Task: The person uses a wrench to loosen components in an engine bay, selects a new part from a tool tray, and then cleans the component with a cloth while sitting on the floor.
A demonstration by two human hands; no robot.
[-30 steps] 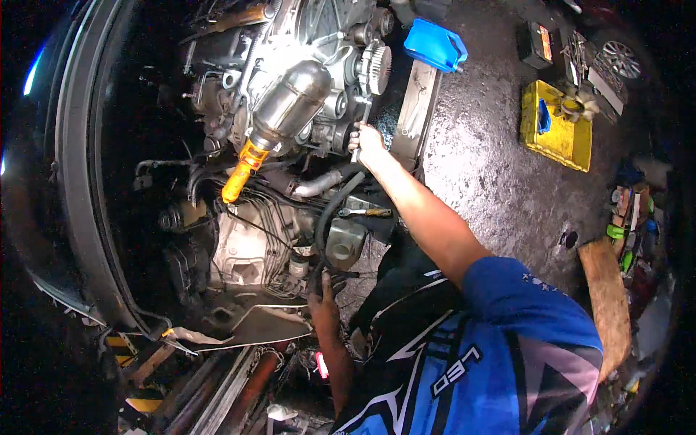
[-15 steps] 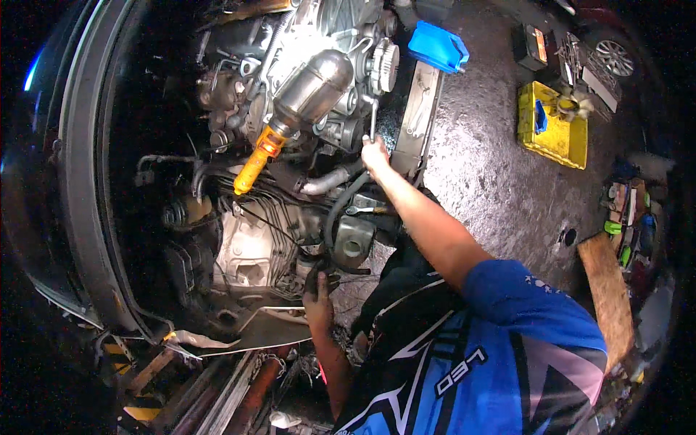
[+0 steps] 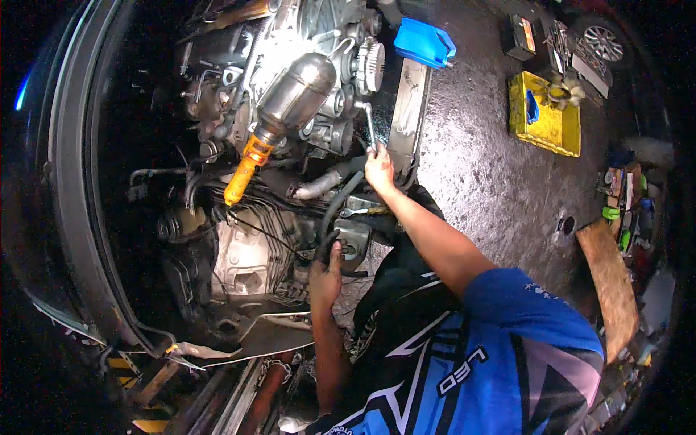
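My right hand grips a long chrome wrench, whose upper end is at the pulleys on the front of the engine. My left hand, lower and nearer my body, grips a black hose beside a metal bracket. A metal-housed work lamp with a yellow and orange handle lies over the engine. A small ratchet rests just below the curved grey pipe.
The car body edge runs down the left. On the wet floor at right are a blue jug, a metal beam, a battery, a yellow tray, a wooden board and piled clutter.
My right hand has moved down, away from the pulleys, with the wrench now more visible above it. My left hand has moved up along the hose.
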